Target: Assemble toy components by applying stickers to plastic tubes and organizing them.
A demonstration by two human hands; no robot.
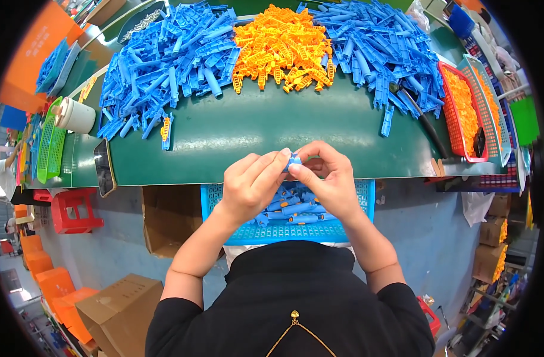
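Observation:
Between the fingertips of my left hand [251, 178] and my right hand [328, 175] is a small blue plastic part [292, 160], pinched from both sides above the table's front edge. My fingers cover most of it. Just below my hands, a light blue plastic basket [296, 237] holds several blue pieces [299, 209] with orange bits showing. Across the table lie a large left heap of blue plastic half-shells [171, 56], a middle heap of small orange plastic parts [281, 44] and a right heap of blue half-shells [379, 50].
On the green table [236, 128] a phone [105, 168] lies at the left edge, near a white cup [75, 115] and a green basket [50, 146]. At right stand a red basket of orange parts [462, 110] and a black bent rod [427, 122]. A cardboard box [120, 312] sits lower left.

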